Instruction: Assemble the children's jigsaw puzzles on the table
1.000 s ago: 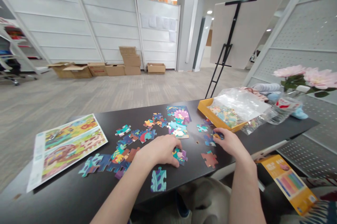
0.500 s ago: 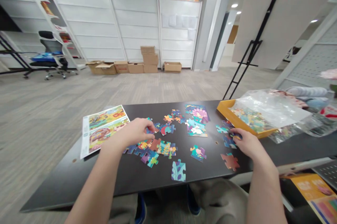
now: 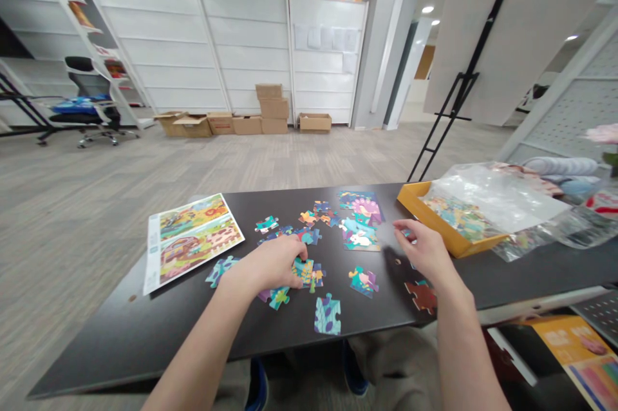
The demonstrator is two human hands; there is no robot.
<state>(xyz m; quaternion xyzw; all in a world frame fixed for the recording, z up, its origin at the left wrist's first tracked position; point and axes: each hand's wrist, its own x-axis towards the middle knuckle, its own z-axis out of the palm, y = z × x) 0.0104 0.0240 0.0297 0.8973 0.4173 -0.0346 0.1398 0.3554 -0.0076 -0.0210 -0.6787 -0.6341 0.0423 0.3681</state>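
My left hand [image 3: 273,263] is over the loose jigsaw pieces at the table's middle. Its thumb and curled fingers rest about a teal-and-yellow puzzle piece [image 3: 303,270], hiding several others. My right hand [image 3: 422,248] hovers above pieces at the right, thumb and forefinger apart, with nothing seen between them. A reddish-brown piece [image 3: 421,297] lies below it. Left of that hand, a joined section with a white rabbit [image 3: 360,237] touches one with a pink peacock [image 3: 365,208]. Nearer me are a teal-and-pink piece [image 3: 364,280] and a spotted blue piece [image 3: 327,314].
A printed picture sheet [image 3: 153,253] lies at the left of the black table [image 3: 120,334]. At the right, a yellow box [image 3: 437,224] holds more pieces and a clear plastic bag [image 3: 497,195]. An easel board [image 3: 526,31] stands behind.
My left hand has moved right and toward me, uncovering a teal piece behind it. My right hand has shifted left and up from the right-hand pieces, its fingers now parted.
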